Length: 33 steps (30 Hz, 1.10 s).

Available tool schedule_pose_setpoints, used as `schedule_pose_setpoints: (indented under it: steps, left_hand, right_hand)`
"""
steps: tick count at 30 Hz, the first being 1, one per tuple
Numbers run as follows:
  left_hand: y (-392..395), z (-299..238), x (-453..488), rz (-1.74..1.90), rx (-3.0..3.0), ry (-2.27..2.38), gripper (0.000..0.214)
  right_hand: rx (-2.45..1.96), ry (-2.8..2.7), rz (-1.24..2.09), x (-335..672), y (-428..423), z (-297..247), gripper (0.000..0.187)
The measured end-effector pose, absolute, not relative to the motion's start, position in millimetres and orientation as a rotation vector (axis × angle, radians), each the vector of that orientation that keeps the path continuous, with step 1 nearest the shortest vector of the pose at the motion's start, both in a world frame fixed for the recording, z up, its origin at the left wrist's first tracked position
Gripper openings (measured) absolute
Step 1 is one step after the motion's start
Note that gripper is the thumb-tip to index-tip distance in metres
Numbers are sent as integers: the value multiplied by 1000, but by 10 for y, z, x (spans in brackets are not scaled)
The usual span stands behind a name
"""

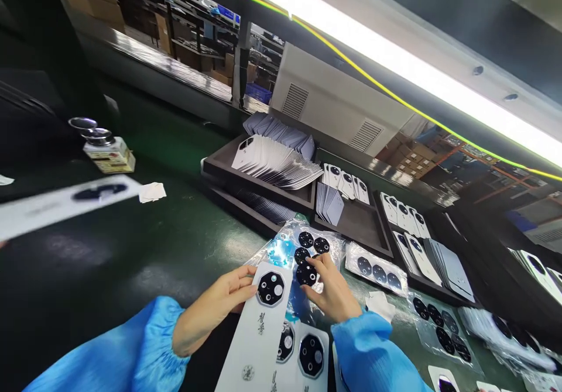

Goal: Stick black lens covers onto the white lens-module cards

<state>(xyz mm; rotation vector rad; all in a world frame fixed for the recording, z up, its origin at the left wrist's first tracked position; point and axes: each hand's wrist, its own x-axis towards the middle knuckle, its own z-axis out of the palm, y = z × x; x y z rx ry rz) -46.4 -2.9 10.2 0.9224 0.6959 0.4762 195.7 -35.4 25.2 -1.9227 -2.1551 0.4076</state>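
Observation:
My left hand [217, 307] grips the left edge of a white phone back cover [259, 333] with a black octagonal camera ring near its top. My right hand [332, 289] pinches a black round camera lens piece [306, 274] just right of that cover. Under the hands lies a clear plastic sheet [285, 246] carrying more black lens pieces. Two more white covers [307, 357] lie below, partly hidden by the held cover. Both arms wear blue sleeves.
Dark trays [219, 167] behind hold stacks of white covers [276, 161]. More trays with covers [413, 228] and plastic sheets of lens pieces [377, 272] lie to the right. A small bottle [108, 149] stands at the left on the green belt. A blurred white cover [61, 205] crosses the left edge.

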Motion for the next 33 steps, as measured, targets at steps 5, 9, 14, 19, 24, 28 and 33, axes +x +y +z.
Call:
schedule_pose_setpoints:
  steps: [5, 9, 14, 19, 24, 28, 33]
  left_hand:
    - [37, 112, -296, 498, 971, 659, 50]
    - [71, 80, -167, 484, 979, 609, 45]
    - [94, 49, -3, 479, 978, 596, 38]
    - [145, 54, 104, 484, 983, 613, 38]
    - [196, 61, 156, 444, 994, 667, 43]
    - [209, 44, 185, 446, 965, 669, 41]
    - [226, 29, 212, 443, 936, 662, 37]
  right_hand:
    - [-1883, -1985, 334, 2184, -629, 465, 35]
    - [-1858, -1824, 349, 2224, -884, 531, 31]
    - [-1786, -1864, 368, 2218, -1066, 411, 34]
    - [-1729, -1909, 296, 2267, -1057, 304, 36]
    - [-1751, -1884, 291, 2318, -1023, 268, 31]
    - [-1773, -1878, 314, 2354, -1035, 230, 30]
    - [-1761, -1888, 315, 2365, -1030, 195, 32]
